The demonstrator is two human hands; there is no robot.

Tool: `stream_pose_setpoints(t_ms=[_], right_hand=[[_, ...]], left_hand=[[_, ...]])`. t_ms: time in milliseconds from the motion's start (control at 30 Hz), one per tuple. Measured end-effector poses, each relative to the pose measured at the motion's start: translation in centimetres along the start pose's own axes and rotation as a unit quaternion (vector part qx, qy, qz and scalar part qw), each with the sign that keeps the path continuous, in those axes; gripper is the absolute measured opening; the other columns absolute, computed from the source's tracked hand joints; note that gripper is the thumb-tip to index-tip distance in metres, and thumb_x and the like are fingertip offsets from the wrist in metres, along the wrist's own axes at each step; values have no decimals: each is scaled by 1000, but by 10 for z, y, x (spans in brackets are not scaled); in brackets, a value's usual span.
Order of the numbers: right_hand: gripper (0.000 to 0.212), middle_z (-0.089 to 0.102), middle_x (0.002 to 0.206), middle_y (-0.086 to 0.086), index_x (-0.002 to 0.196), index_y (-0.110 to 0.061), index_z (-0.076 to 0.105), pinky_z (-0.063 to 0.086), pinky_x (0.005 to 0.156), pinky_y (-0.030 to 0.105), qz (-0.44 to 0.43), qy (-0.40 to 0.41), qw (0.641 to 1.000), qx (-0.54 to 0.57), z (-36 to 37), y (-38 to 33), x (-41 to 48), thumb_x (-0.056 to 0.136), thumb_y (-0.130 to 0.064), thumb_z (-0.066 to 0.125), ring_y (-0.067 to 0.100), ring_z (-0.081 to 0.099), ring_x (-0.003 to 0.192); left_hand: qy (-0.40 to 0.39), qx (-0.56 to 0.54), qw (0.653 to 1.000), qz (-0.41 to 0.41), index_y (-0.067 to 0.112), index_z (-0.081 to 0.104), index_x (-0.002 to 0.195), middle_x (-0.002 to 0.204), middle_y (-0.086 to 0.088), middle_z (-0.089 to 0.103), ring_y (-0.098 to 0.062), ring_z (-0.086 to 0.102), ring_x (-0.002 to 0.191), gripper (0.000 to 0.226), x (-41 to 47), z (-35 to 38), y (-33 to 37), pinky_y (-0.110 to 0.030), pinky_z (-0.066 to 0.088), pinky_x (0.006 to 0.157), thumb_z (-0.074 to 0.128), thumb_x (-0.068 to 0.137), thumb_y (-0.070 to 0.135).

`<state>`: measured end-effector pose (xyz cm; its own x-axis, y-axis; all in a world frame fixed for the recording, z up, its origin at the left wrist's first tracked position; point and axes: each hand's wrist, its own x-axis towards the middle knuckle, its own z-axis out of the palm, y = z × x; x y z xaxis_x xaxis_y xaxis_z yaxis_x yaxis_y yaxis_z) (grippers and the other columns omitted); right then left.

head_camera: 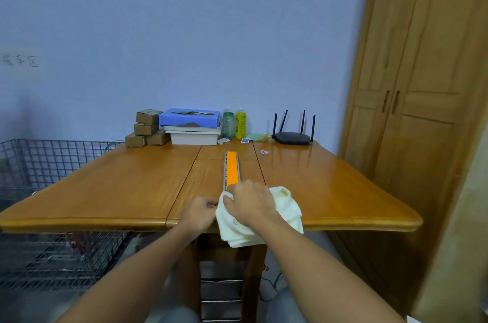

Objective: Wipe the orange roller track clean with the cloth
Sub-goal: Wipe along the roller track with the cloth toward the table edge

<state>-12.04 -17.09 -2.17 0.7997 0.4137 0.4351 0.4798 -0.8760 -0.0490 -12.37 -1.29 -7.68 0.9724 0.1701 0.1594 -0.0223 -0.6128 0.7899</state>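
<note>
Right hand (pixel 248 202) is bunched down on the cloth (pixel 285 213), fingers curled into the folds, pressing it onto the near end of the track (pixel 232 168). Left hand (pixel 199 210) sits just beside it on the cloth's left edge, fingers pinched narrow, prob. on the track's near end or a cloth corner; can't tell which, the spot is hidden. The track lies lengthwise down the middle of the table (pixel 105 190), near end under the hands at the front edge, far end pointing at the wall. Risks, as I judge them: the track looks light and loose on a glossy top, so a hard push w/ the cloth could skate it fwd or swing it sideways if the left hand isn't really pinning it; a good part of the cloth hangs over the front edge and could drag or slip off; loose folds could snag on the side rails. Materials: cloth is cream, thick, soft, terry-like, crumpled. Track is a long narrow strip, bright orange centre btw grey metal-looking rails w/ small marks or holes. Table is varnished wood, shiny, rounded edge, w/ seams running front to back.
</note>
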Motion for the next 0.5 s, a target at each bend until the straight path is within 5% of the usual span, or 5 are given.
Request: stream_pose_setpoints(t_ms=[133, 300, 400, 500], right_hand=[[35, 68, 99, 6, 112, -19, 71, 48, 69, 36, -12, 0, 999, -30, 12, -11, -11, 102, -40, 45, 30, 65, 87], [37, 68, 101, 6, 114, -19, 70, 42, 64, 34, -22, 11, 999, -37, 14, -6, -17, 103, -42, 43, 29, 65, 87], [37, 68, 101, 5, 115, -20, 70, 41, 63, 33, -10, 8, 999, -30, 12, 2, -20, 103, -42, 43, 26, 62, 83], [36, 69, 99, 5, 112, -20, 71, 41, 63, 33, -3, -1, 999, -32, 10, 11, -23, 102, -43, 44, 27, 62, 83]], left_hand=[[-15, 26, 1000, 1, 22, 71, 70, 65, -7, 64, -16, 49, 62, 26, -9, -1, -7, -33, 34, 59, 63, 94, 29], [-11, 18, 1000, 14, 31, 76, 85, 80, -5, 75, -25, 68, 79, 20, -16, 0, -11, -33, 46, 64, 62, 96, 41], [-4, 22, 1000, 9, 30, 75, 96, 88, 3, 74, -17, 68, 87, 16, -15, 0, -5, -38, 55, 78, 64, 93, 42], [2, 17, 1000, -3, 23, 76, 100, 92, 4, 73, -13, 66, 89, 18, -13, 2, -3, -31, 53, 73, 68, 91, 36]])
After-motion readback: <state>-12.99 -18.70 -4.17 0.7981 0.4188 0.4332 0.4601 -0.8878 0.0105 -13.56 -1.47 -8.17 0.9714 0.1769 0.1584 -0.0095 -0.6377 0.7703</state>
